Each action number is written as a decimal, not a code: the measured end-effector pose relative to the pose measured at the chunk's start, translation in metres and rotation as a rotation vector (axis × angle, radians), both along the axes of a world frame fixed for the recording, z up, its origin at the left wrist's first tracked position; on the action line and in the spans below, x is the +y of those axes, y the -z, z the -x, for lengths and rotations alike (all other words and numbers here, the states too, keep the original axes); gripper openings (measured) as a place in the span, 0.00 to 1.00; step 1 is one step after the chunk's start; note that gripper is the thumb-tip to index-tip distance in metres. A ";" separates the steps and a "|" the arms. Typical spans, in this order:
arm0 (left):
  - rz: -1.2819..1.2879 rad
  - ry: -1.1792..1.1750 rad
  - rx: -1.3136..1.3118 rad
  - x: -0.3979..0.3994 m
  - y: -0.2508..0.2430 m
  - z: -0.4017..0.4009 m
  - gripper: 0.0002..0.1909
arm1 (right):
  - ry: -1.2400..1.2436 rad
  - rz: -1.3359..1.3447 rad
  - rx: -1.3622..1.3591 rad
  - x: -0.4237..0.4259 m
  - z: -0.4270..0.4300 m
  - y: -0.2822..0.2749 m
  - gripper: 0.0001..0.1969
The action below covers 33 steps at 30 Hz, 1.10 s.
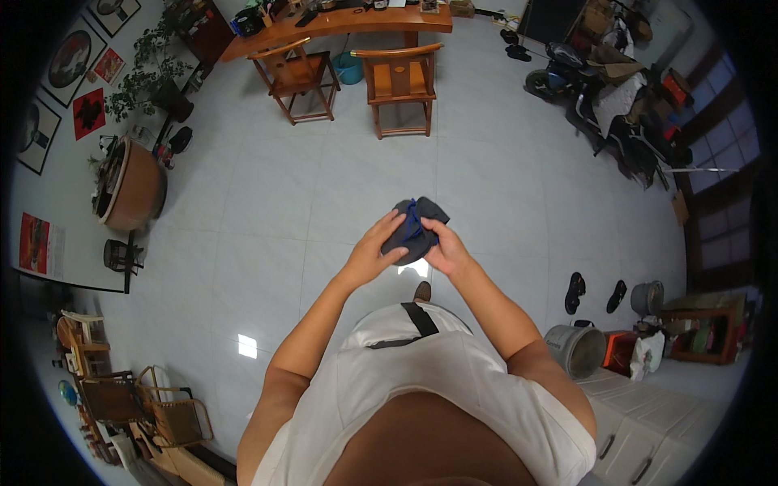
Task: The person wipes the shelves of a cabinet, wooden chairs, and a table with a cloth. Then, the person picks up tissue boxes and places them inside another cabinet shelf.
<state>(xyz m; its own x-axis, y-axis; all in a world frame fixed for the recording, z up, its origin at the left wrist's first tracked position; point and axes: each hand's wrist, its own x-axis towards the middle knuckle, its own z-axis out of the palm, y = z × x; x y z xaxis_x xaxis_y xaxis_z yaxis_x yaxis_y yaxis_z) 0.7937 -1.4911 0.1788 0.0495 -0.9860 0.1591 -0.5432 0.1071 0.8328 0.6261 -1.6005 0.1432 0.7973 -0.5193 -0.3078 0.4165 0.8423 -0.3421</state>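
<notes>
A dark grey cloth item (401, 243) with blue cord or trim is held in front of me, above the tiled floor; its exact kind cannot be told. My left hand (380, 246) grips its left side, the thumb lying over the lower part and the fingers along the upper left. On the other side, my right hand (445, 248) holds the cloth's right edge, with the thumb near the blue cord. Some of the right fingers are hidden behind the cloth.
Two wooden chairs (398, 82) stand by a wooden desk (389, 23) ahead. A large clay pot (141, 185) is at left, a motorbike (586, 115) at upper right. Sandals (573, 293) and a bucket (568, 349) are at right, with a white cabinet (635, 434) below.
</notes>
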 end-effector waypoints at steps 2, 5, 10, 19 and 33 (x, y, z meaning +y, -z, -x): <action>-0.002 -0.067 0.159 -0.027 -0.001 -0.020 0.30 | 0.033 0.006 0.057 -0.043 -0.021 -0.008 0.14; -0.133 -0.270 0.443 -0.064 0.016 -0.054 0.29 | 0.122 0.148 0.102 -0.109 -0.055 -0.019 0.12; -0.257 -0.497 0.387 -0.100 0.074 -0.130 0.21 | 0.264 0.355 0.283 -0.219 -0.115 -0.013 0.13; -0.500 -0.610 0.397 -0.234 0.153 -0.303 0.22 | 0.722 1.279 1.023 -0.452 -0.261 0.020 0.21; -0.088 -0.479 0.153 -0.598 0.125 -0.390 0.22 | 0.272 2.020 1.197 -0.609 -0.466 0.146 0.29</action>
<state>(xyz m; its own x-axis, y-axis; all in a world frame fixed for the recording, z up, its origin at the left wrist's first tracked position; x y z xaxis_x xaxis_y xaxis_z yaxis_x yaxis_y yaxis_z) 1.1837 -2.0891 0.0542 0.5156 -0.8563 0.0316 -0.3851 -0.1985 0.9013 1.0917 -2.2100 -0.0023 0.6104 -0.6675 0.4264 -0.5115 -0.7432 -0.4313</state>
